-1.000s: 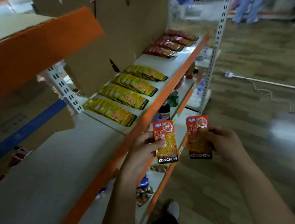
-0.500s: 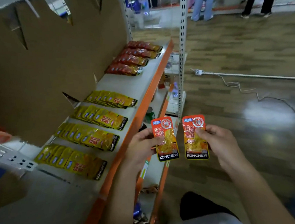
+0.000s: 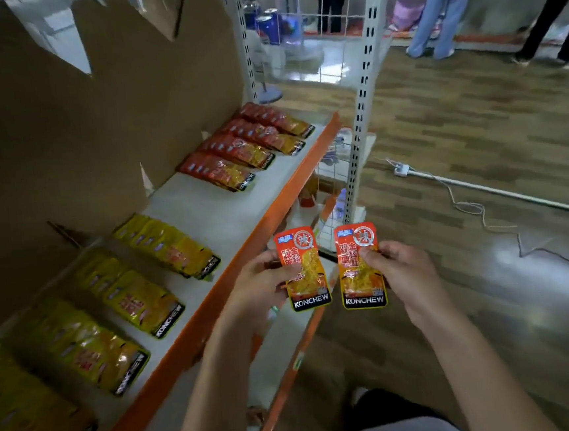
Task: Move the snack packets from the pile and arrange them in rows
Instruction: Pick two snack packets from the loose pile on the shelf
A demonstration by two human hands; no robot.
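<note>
My left hand pinches an orange snack packet by its left edge. Beside it, my right hand pinches a second orange packet by its right edge. Both packets are upright, face up, in front of the shelf's orange front edge. On the white shelf lie several rows of red packets at the far end. Rows of yellow packets lie nearer to me.
A brown cardboard back panel rises behind the shelf. A lower shelf with bottles and loose items sits beneath. A white slotted upright stands at the shelf's end. A cable and power strip cross the wooden floor; people stand far off.
The view has swung right along the shelf, so the red rows are nearer the centre. Both hands still hold their packets side by side, now slightly farther along the shelf edge.
</note>
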